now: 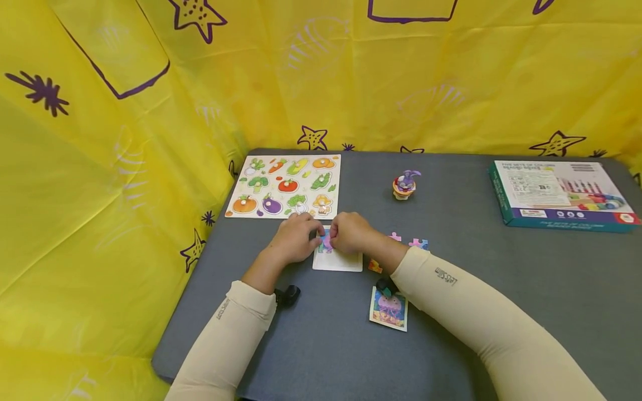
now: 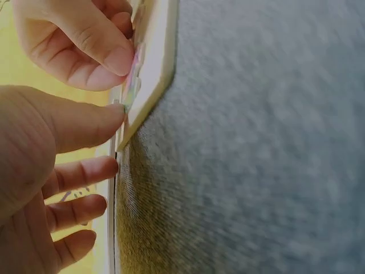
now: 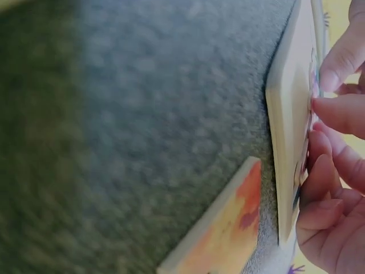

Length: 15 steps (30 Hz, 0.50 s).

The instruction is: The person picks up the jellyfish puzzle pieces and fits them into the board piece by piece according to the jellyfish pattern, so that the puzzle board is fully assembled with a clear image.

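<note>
A pale puzzle tray (image 1: pixel 346 265) lies flat on the table with joined jigsaw pieces (image 1: pixel 325 243) in its upper left part. From the left, my left hand (image 1: pixel 297 236) reaches in; its thumb (image 2: pixel 105 123) touches the edge of the pieces and its other fingers are spread loosely. My right hand (image 1: pixel 349 233) has its fingers curled and pinches a pink-purple puzzle piece (image 2: pixel 133 71) at the tray, partly hidden by the fingers. Loose puzzle pieces (image 1: pixel 415 243) lie right of the tray, partly behind the right forearm. An orange-yellow piece (image 3: pixel 228 228) lies close to the tray's edge.
A picture card with a pink jellyfish (image 1: pixel 389 309) lies under the right wrist. Behind the tray sits a vegetable peg board (image 1: pixel 286 186). A small purple-eared figurine (image 1: pixel 404 185) stands farther back, and a boxed bead set (image 1: pixel 562 195) lies at right.
</note>
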Available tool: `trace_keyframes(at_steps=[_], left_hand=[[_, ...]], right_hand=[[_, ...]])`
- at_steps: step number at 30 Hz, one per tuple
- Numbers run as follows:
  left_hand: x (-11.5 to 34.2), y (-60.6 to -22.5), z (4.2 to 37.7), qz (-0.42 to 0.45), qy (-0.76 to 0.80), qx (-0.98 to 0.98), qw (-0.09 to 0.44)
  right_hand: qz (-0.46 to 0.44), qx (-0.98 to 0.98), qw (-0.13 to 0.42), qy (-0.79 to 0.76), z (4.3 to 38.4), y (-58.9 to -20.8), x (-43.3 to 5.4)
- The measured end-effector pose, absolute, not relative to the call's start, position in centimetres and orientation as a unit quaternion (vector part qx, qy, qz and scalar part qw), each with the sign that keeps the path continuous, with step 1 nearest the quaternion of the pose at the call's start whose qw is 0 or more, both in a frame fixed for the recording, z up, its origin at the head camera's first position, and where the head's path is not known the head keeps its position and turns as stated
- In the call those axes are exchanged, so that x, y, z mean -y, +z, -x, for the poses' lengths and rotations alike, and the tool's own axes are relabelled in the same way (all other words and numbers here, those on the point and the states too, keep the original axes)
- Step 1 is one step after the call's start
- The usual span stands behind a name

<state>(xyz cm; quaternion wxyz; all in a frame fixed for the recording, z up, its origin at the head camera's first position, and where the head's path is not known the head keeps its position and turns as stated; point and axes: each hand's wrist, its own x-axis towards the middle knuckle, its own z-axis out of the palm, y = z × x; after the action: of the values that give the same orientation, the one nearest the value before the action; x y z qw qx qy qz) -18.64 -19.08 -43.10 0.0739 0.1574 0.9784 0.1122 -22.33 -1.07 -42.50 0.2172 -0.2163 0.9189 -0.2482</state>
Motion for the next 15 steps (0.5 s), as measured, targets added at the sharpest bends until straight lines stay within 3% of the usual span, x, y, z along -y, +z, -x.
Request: trace_keyframes(at_steps=[15], left_hand=[[19.2,-42.5,19.4,-0.121,0.163,-0.974,0.100]], right_hand=[[0.189,-0.911,0.266,-0.253,23.5,-42.1,1.1]])
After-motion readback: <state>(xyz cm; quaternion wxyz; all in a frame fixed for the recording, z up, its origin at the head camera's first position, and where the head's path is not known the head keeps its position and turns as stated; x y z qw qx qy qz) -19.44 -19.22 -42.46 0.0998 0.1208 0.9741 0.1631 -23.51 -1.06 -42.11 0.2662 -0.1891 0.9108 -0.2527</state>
